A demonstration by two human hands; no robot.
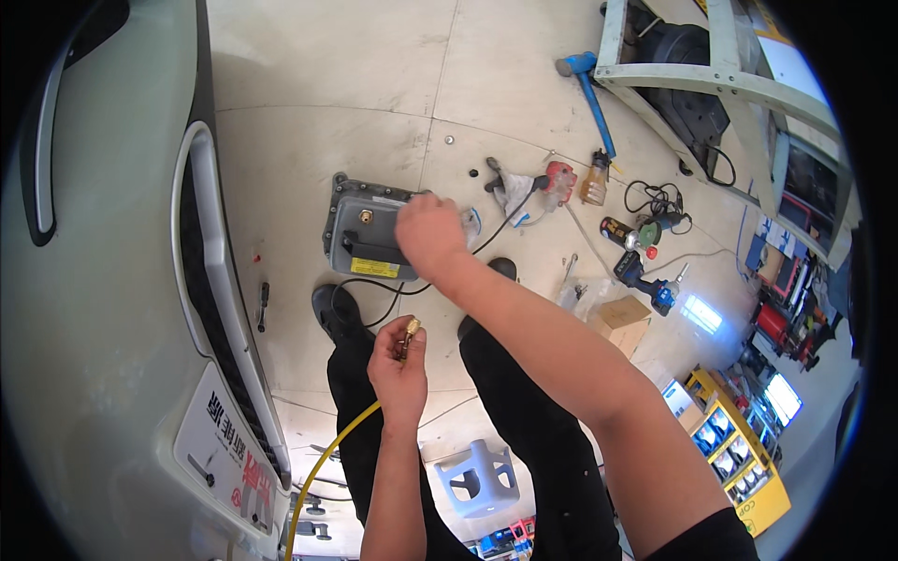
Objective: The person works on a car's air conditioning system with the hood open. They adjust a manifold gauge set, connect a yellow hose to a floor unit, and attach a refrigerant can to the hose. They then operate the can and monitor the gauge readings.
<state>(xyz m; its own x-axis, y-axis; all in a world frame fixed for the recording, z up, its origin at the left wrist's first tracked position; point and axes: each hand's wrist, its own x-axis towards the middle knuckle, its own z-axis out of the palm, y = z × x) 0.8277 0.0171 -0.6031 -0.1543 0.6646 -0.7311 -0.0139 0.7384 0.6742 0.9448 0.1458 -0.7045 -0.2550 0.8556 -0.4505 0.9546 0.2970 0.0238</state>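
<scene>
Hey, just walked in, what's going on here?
Someone is working bare-handed over a grey metal box on the floor beside a vehicle. Their left hand holds a brass fitting, and a yellow hose runs up to that hand. The right hand is at the box's right side; its fingertips are hard to make out. A blue hammer and a cordless power tool lie off to the right.

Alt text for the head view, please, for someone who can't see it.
The left hand holds a brass fitting while the right hand is over the right edge of a grey box on the floor. A yellow hose leads toward the left hand; a pale vehicle stands at left.
</scene>
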